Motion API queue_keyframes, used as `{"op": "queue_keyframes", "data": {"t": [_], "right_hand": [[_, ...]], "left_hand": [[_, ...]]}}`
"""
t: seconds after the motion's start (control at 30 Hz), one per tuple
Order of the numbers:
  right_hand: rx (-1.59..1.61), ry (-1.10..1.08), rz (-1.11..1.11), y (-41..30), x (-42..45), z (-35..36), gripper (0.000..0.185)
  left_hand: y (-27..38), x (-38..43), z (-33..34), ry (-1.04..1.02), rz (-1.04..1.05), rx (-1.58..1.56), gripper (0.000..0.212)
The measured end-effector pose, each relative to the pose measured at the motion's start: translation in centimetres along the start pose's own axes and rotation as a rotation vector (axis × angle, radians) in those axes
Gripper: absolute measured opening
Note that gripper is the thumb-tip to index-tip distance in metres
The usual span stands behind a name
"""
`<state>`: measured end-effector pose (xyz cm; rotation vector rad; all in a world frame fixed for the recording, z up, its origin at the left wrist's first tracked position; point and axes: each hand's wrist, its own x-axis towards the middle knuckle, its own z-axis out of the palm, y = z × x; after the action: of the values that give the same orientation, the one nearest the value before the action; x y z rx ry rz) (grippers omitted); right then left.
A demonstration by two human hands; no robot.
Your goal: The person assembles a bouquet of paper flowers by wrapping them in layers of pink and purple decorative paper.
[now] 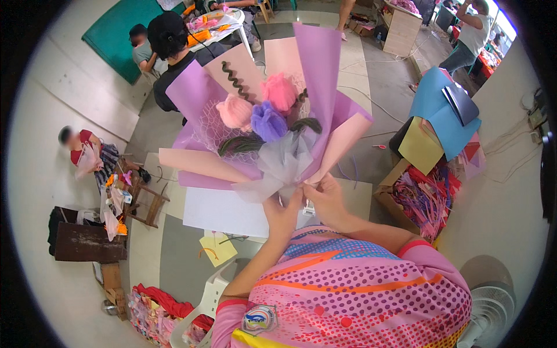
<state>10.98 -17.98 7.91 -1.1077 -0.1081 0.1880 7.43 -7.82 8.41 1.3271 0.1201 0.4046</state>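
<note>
A bouquet of fuzzy pipe-cleaner flowers, one violet [269, 121], one hot pink [280, 92] and one pale pink [235, 112], stands upright before me. Dark green fuzzy leaves [241, 145] and a green spiral stem [235, 80] are among them. Purple wrapping paper [320, 82] and peach wrapping paper [200, 164] surround the flowers. At the base sits a grey-white sheer bow [285, 161]. My left hand [283, 213] and my right hand [326, 198] pinch the gathered base under the bow, fingertips close together. What lies between the fingertips is mostly hidden.
A white board [224, 213] lies below the bouquet. At right stands a cardboard box [389, 191] of coloured fuzzy strips, with blue paper sheets [452, 126] above. A white plastic chair [209, 296] is lower left, a fan [489, 309] lower right. A person in black [169, 78] sits beyond the bouquet.
</note>
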Motion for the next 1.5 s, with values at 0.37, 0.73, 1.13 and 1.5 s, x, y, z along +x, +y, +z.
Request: {"op": "queue_keyframes", "data": {"t": [0.37, 0.73, 1.13, 1.5], "right_hand": [[-0.097, -0.08, 0.095, -0.6, -0.5, -1.5, 0.015], [-0.341, -0.19, 0.039, -0.7, -0.8, -3.0, 0.019], [-0.333, -0.121, -0.084, -0.4, -0.6, -2.8, 0.016], [-0.393, -0.045, -0.02, -1.5, 0.0, -2.8, 0.017]], "left_hand": [[-4.3, 0.2, -2.1, -0.014, 0.089, 0.281, 0.073], [-0.9, 0.2, -0.2, 0.051, -0.049, 0.464, 0.049], [-4.1, 0.5, -1.0, 0.05, -0.067, 0.266, 0.042], [-2.4, 0.8, -0.7, -0.045, -0.407, -0.097, 0.042]]}}
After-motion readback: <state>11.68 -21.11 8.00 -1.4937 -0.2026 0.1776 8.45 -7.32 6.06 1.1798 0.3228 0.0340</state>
